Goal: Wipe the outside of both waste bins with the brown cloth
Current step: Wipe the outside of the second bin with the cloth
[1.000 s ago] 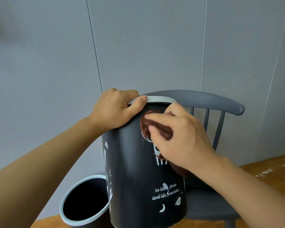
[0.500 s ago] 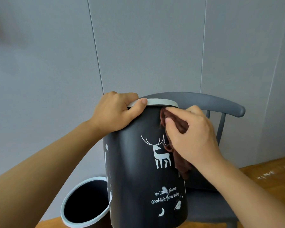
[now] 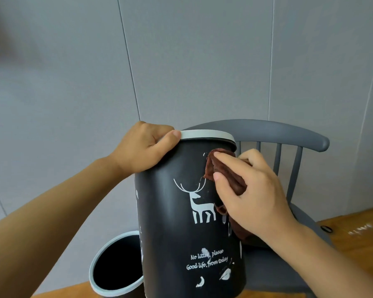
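My left hand [image 3: 144, 147] grips the rim of the deer-printed bin [image 3: 181, 222] while my right hand [image 3: 250, 194] presses the brown cloth [image 3: 222, 168] near its top; the second bin [image 3: 116, 265], lower left, apparently remains unwiped.

Matt dark bin [image 3: 177, 211]; soft brown cloth [image 3: 226, 175].

Lighting's soft and even, pretty flat daylight, no harsh glare. The wall [image 3: 192, 61] seams bow outward toward the edges, classic wide-angle warp. There's a blurry dark smudge on the wall's top left corner. Everything else stays sharp.
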`<state>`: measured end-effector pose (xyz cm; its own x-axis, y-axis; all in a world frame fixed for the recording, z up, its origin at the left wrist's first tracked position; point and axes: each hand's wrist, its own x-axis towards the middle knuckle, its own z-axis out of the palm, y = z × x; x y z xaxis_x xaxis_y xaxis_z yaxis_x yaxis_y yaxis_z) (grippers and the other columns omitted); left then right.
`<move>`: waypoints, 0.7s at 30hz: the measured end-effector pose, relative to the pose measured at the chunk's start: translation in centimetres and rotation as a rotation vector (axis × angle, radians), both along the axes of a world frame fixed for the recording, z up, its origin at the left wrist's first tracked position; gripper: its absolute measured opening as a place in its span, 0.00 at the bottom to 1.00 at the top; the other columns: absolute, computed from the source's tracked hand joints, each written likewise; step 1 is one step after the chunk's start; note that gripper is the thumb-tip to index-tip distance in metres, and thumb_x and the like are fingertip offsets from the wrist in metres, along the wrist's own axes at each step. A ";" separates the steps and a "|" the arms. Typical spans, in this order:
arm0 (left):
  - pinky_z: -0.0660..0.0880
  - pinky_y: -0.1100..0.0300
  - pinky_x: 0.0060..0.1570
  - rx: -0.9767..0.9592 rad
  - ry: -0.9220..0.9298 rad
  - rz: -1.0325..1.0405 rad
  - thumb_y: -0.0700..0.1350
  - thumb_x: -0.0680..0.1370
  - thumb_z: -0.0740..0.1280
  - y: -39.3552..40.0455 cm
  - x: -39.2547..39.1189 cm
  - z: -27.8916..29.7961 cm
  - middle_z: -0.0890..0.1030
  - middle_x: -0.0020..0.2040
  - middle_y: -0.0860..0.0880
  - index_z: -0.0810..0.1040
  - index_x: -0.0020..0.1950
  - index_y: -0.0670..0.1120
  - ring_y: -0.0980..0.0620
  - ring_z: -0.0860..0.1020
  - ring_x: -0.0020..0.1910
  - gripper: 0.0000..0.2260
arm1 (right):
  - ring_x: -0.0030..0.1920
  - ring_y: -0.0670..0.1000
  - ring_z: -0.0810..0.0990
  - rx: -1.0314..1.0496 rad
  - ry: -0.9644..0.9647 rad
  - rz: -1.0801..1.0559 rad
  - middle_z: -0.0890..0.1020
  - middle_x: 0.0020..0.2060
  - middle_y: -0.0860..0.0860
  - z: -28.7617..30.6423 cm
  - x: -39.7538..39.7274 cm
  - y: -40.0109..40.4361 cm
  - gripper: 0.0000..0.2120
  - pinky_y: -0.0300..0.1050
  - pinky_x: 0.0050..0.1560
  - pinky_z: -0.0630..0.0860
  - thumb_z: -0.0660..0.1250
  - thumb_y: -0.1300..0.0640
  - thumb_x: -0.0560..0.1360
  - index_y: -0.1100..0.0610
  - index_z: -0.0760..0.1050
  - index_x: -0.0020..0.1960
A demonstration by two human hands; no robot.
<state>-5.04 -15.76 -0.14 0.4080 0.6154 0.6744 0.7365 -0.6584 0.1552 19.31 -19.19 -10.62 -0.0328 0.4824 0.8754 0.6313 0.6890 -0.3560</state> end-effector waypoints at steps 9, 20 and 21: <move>0.65 0.54 0.36 -0.081 0.279 0.195 0.58 0.84 0.56 0.4 4.3 2.9 0.72 0.30 0.50 0.65 0.33 0.47 0.54 0.71 0.32 0.23 | 0.46 0.43 0.75 -0.063 -0.242 0.163 0.69 0.53 0.43 -0.7 -0.3 -1.9 0.28 0.34 0.40 0.76 0.63 0.46 0.73 0.49 0.76 0.72; 0.59 0.56 0.30 0.155 0.215 0.121 0.61 0.80 0.55 1.0 4.7 1.5 0.64 0.23 0.52 0.59 0.30 0.51 0.53 0.65 0.25 0.22 | 0.59 0.44 0.83 -0.028 0.268 0.180 0.83 0.57 0.42 0.9 1.2 -1.2 0.27 0.40 0.60 0.80 0.81 0.51 0.71 0.50 0.78 0.67; 0.58 0.56 0.30 0.163 0.222 0.113 0.61 0.80 0.55 0.9 4.8 1.4 0.64 0.23 0.51 0.59 0.30 0.51 0.53 0.65 0.25 0.22 | 0.58 0.44 0.82 0.009 0.235 0.138 0.83 0.57 0.44 0.7 1.2 -1.1 0.26 0.38 0.60 0.79 0.81 0.50 0.71 0.52 0.79 0.67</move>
